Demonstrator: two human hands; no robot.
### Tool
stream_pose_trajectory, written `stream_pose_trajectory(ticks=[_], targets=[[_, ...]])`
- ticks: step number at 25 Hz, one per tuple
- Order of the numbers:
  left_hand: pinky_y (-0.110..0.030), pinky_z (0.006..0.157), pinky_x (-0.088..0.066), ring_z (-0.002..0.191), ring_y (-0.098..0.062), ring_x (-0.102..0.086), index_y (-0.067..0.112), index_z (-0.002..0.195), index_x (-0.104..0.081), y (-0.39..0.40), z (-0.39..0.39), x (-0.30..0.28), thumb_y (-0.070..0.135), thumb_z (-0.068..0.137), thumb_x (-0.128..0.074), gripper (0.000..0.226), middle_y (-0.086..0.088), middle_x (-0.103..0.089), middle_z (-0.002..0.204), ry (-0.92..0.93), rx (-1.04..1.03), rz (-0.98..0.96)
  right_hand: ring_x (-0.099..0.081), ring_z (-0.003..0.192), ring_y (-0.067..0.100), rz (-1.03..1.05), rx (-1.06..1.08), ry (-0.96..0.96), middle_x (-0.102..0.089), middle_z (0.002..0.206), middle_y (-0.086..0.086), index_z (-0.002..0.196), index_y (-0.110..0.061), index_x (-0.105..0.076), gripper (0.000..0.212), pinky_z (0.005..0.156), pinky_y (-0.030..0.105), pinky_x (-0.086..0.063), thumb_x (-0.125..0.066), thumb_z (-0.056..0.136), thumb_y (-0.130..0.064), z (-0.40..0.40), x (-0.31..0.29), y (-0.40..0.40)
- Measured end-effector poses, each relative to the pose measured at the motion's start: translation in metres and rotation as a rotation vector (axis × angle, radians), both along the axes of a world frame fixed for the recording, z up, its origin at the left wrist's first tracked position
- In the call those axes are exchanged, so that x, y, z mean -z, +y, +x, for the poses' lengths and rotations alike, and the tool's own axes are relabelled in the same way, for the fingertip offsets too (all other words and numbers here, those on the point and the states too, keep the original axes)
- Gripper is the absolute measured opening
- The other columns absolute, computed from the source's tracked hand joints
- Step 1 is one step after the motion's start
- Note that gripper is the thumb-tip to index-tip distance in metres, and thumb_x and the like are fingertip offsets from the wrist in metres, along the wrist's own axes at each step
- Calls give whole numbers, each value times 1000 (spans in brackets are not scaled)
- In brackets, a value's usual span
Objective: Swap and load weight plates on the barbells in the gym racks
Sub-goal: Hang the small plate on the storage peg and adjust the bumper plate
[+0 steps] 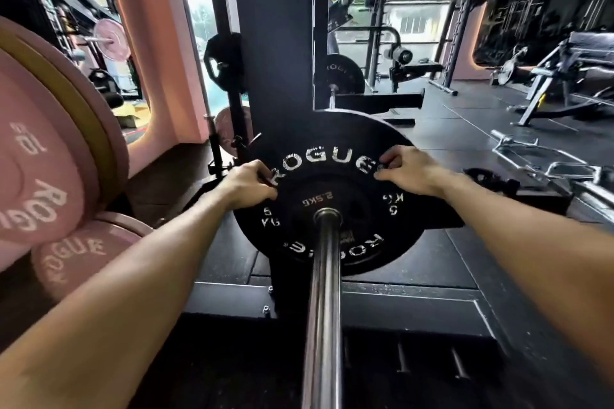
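Two bare forearms reach out along one steel barbell sleeve (pixel 324 292), on which two black plates sit: a large plate (pixel 329 156) lettered ROGUE and 5 KG, and a small 2.5KG plate (pixel 319 196) in front of it. Left hand (pixel 251 184) and right hand (pixel 407 173) each curl their fingers around the large plate's upper rim, one per side. Three pink ROGUE plates (pixel 43 169) are visible close on the left, and one black rack upright (pixel 275 43) rises behind the barbell.
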State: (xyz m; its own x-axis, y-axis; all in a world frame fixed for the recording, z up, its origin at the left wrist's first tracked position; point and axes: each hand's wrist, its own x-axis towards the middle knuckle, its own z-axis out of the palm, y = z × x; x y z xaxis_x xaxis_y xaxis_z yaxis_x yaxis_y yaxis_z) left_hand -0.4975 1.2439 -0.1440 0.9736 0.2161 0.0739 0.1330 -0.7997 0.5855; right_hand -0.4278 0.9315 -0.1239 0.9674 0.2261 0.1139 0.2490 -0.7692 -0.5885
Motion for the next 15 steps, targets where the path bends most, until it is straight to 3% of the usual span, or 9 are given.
stream_pose_trajectory(ticks=[3, 7, 9, 12, 15], targets=[[-22, 74, -44, 87, -17, -62, 15, 119, -62, -8, 15, 59, 20, 74, -80, 48, -1, -68, 93, 33, 47, 27, -58, 75, 4, 15, -32, -1, -64, 83, -8, 115, -16, -60, 39, 68, 18, -40, -77, 80, -26, 2, 49, 16], [-24, 76, -39, 94, -22, -57, 15, 117, -45, -19, 35, 107, 23, 72, -82, 59, -2, -58, 100, -48, 42, -17, -57, 79, 16, 20, 27, -191, -58, 81, -6, 110, -18, -55, 41, 75, 26, -40, -78, 77, -23, 7, 93, 30], [-26, 77, -39, 91, -23, -55, 17, 109, -34, -28, 40, 119, 22, 74, -81, 59, -4, -56, 102, -131, 12, -76, -57, 86, 21, -45, 64, -305, -58, 93, -2, 111, -18, -52, 48, 79, 30, -44, -80, 73, -26, 7, 102, 33], [-36, 81, -42, 101, -39, -60, 12, 115, -29, -45, 41, 132, 15, 82, -73, 55, -17, -58, 105, -230, -69, -71, -59, 100, 34, -178, 107, -370, -57, 114, 10, 119, -14, -46, 52, 85, 39, -45, -76, 78, -25, 4, 107, 44], [-41, 83, -42, 105, -46, -59, 5, 122, -33, -54, 38, 133, 11, 84, -67, 51, -25, -62, 110, -275, -124, -12, -59, 103, 40, -238, 154, -362, -57, 113, 14, 122, -11, -41, 53, 80, 39, -41, -74, 82, -23, -2, 109, 52]])
